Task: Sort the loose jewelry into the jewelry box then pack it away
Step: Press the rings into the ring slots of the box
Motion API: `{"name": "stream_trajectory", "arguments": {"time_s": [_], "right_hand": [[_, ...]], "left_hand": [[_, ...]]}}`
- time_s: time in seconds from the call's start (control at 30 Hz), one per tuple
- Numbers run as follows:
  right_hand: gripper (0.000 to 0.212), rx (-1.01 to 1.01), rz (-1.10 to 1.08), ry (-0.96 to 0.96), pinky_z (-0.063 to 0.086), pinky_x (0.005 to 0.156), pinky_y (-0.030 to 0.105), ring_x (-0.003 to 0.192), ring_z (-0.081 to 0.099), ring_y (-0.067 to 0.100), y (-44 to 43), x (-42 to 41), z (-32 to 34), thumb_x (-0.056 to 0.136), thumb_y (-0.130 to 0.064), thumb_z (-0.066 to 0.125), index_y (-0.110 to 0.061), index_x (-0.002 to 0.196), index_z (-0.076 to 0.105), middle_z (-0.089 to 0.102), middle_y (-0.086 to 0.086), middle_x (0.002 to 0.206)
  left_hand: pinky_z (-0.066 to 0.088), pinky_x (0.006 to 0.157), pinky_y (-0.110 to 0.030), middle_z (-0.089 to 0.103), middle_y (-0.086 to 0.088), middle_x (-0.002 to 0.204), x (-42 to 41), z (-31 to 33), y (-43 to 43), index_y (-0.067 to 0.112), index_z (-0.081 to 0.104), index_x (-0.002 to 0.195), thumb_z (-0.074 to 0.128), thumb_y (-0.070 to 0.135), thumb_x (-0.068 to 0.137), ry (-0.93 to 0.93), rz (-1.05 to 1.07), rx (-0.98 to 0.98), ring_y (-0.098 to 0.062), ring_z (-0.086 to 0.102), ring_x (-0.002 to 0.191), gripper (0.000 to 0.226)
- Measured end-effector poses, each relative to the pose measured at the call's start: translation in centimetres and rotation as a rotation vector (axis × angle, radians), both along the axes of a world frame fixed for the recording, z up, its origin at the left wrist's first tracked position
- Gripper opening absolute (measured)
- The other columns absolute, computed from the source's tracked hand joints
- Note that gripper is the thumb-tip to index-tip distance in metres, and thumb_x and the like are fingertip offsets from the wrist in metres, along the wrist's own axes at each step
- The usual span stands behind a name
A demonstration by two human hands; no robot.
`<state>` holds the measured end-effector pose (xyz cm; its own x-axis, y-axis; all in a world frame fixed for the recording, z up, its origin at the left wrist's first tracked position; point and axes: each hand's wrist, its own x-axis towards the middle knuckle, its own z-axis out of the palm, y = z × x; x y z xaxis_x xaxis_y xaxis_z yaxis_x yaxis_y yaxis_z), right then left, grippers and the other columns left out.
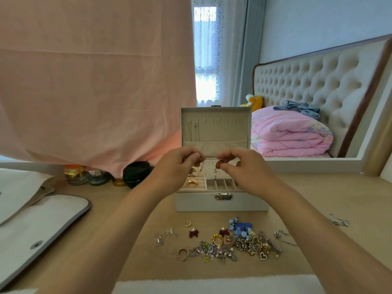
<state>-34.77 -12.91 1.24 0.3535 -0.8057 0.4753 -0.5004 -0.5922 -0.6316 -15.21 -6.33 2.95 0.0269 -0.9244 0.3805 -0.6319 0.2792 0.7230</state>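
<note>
Loose jewelry lies heaped near the desk's front edge. Above the open jewelry box, left hand and right hand pinch a pendant chain; next, likely hooking it inside the lid.

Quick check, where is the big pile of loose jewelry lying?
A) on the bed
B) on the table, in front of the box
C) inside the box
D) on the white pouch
B: the pile lies on the table, between the jewelry box and the camera.
</note>
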Motion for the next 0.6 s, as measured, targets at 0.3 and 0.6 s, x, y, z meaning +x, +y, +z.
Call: {"name": "stream_trajectory", "arguments": {"time_s": [0.3,0.6], "right_hand": [[0.015,-0.009,-0.003,0.057,0.035,0.065,0.012,0.062,0.051,-0.02,-0.4,0.2,-0.7,0.091,-0.026,0.072,-0.032,0.104,0.073,0.07,-0.015,0.094],[0.018,-0.083,-0.017,-0.035,0.04,0.072,0.019,0.066,0.052,-0.018,-0.1,1.0,-0.7,0.091,-0.022,0.07,-0.033,0.105,0.073,0.069,-0.019,0.095]], "left_hand": [[0.048,0.074,-0.023,0.065,0.015,0.091,-0.8,-2.6,-1.8,0.031,0.066,0.096,0.072,0.031,0.09,-0.274,-0.006,0.057,-0.003,0.058,0.08,0.009],[0.048,0.076,-0.023,0.069,0.022,0.091,-0.8,-3.7,-2.2,0.039,0.072,0.1,0.075,0.036,0.086,-0.356,-0.018,0.018,0.011,0.053,0.073,0.015]]}}
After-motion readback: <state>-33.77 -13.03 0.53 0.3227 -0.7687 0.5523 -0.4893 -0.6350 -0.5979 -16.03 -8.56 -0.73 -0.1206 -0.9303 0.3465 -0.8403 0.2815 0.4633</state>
